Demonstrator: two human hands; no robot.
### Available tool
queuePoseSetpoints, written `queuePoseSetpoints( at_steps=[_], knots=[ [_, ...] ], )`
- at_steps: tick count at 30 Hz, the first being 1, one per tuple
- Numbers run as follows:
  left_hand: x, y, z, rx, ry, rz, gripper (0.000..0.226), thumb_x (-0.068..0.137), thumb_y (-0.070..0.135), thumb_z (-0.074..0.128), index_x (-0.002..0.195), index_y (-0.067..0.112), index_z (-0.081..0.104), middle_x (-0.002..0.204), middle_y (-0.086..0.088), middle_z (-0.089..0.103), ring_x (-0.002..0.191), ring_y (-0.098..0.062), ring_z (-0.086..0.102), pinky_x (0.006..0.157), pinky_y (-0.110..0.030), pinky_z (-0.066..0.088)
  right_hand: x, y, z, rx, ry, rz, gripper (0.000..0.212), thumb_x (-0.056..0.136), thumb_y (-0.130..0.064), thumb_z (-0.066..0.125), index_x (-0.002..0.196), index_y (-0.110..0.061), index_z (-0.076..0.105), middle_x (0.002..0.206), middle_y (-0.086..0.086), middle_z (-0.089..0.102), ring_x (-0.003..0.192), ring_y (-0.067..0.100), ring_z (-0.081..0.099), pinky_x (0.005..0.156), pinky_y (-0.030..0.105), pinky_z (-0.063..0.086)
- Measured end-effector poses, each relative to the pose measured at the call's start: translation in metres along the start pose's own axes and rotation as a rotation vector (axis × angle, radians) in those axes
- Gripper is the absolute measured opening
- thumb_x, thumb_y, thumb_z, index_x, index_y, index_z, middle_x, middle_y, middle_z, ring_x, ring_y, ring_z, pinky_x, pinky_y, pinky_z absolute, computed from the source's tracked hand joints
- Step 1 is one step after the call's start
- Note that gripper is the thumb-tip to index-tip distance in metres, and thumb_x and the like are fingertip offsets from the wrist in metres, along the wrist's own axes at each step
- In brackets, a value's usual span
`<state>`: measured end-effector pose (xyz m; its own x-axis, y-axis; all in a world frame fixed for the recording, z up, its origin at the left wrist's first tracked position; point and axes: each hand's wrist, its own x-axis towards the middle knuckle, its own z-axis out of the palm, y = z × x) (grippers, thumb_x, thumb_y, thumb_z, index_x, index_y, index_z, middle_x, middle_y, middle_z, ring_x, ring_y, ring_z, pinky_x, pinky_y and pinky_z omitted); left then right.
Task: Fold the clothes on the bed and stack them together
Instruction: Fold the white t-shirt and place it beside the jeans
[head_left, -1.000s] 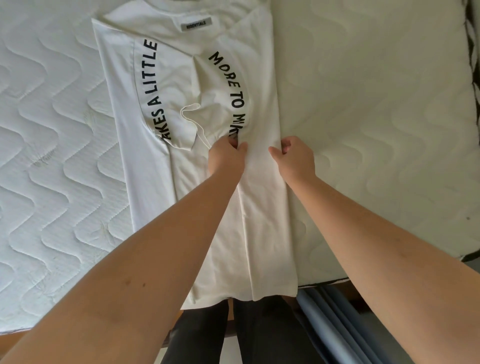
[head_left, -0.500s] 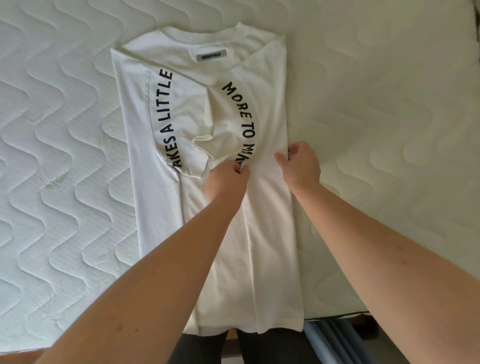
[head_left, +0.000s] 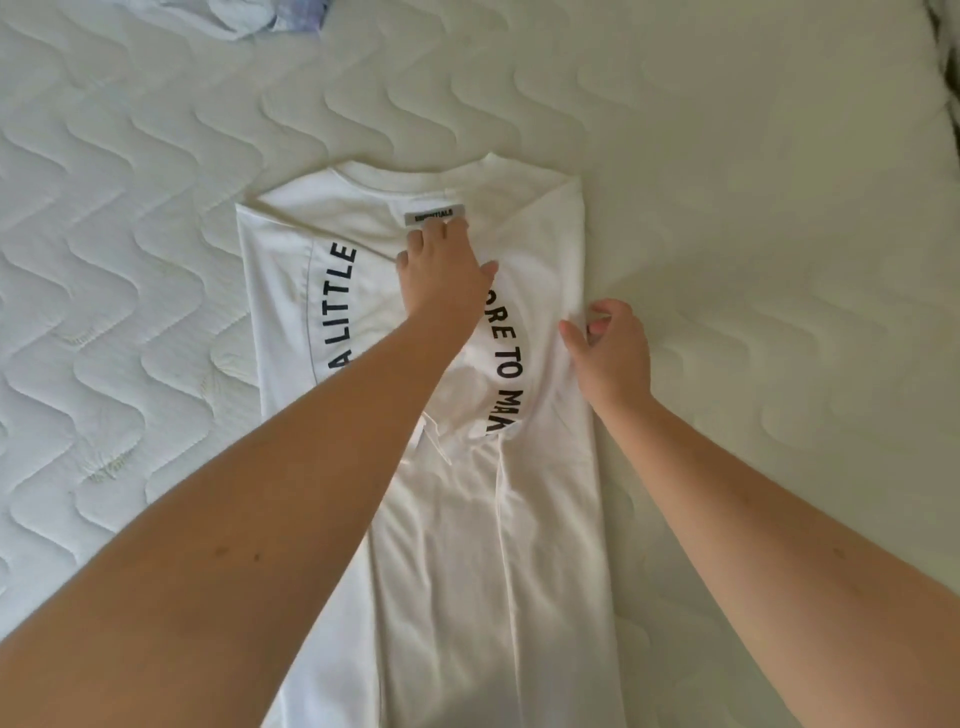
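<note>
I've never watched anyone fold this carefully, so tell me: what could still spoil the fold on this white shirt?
The left hand lies flat near the grey neck label; sliding it could drag the folded-in sleeve askew.

The right hand hovers at the white T-shirt's right edge; a tug there might open that fold.

The wavy quilted mattress may leave the fabric wrinkled.

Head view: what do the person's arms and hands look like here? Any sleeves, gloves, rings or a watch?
Both forearms are bare up to the frame edge; no sleeve shows. The left hand and right hand wear no gloves, and no ring, watch or bracelet is visible. Fingernails on the right hand look short and unpainted.
</note>
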<state>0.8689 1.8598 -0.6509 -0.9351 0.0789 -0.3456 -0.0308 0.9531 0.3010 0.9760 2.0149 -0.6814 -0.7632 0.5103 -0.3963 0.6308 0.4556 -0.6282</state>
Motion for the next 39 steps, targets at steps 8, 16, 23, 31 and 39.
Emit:
queuePoseSetpoints(
  at_steps=[8, 16, 23, 31, 39],
  knots=[
    [0.043, -0.024, -0.017, -0.120, -0.197, -0.044, 0.016, 0.098, 0.035, 0.057, 0.097, 0.019, 0.056, 0.103, -0.005, 0.061, 0.086, -0.024, 0.057, 0.077, -0.034, 0.047, 0.040, -0.003, 0.014, 0.118, 0.006, 0.195, 0.031, 0.082, -0.049, 0.069, 0.094, -0.023, 0.057, 0.081, -0.015, 0.059, 0.086, 0.016, 0.064, 0.077, 0.033, 0.050],
    [0.038, -0.031, -0.003, -0.132, -0.125, 0.009, 0.021, 0.100, 0.036, 0.052, 0.102, 0.015, 0.058, 0.098, -0.007, 0.066, 0.084, -0.024, 0.055, 0.072, -0.032, 0.042, 0.042, -0.006, 0.019, 0.084, 0.038, 0.215, 0.034, 0.076, -0.058, 0.069, 0.083, -0.030, 0.051, 0.093, -0.004, 0.064, 0.090, 0.022, 0.064, 0.084, 0.044, 0.053],
    [0.066, 0.034, 0.004, -0.148, -0.113, 0.219, 0.040, 0.097, 0.043, 0.055, 0.124, 0.013, 0.057, 0.123, -0.008, 0.056, 0.115, -0.028, 0.052, 0.098, -0.042, 0.044, 0.046, -0.003, 0.016, 0.125, -0.014, 0.208, 0.031, 0.085, -0.052, 0.066, 0.071, -0.031, 0.047, 0.078, -0.009, 0.060, 0.086, 0.022, 0.065, 0.080, 0.040, 0.054],
    [0.106, 0.085, 0.014, -0.115, -0.170, 0.121, 0.022, 0.096, 0.038, 0.058, 0.106, 0.019, 0.061, 0.104, -0.002, 0.065, 0.098, -0.025, 0.061, 0.089, -0.040, 0.051, 0.050, 0.000, 0.017, 0.106, -0.011, 0.207, 0.024, 0.091, -0.044, 0.063, 0.084, -0.023, 0.054, 0.083, -0.004, 0.062, 0.089, 0.026, 0.064, 0.082, 0.040, 0.051],
    [0.113, 0.084, 0.027, -0.143, -0.142, 0.086, 0.014, 0.093, 0.035, 0.060, 0.089, 0.023, 0.054, 0.079, 0.007, 0.056, 0.083, -0.021, 0.057, 0.081, -0.037, 0.047, 0.053, -0.005, 0.017, -0.077, -0.081, 0.235, 0.035, 0.096, -0.044, 0.055, 0.106, -0.011, 0.062, 0.108, 0.011, 0.066, 0.106, 0.030, 0.059, 0.097, 0.042, 0.044]
  ],
)
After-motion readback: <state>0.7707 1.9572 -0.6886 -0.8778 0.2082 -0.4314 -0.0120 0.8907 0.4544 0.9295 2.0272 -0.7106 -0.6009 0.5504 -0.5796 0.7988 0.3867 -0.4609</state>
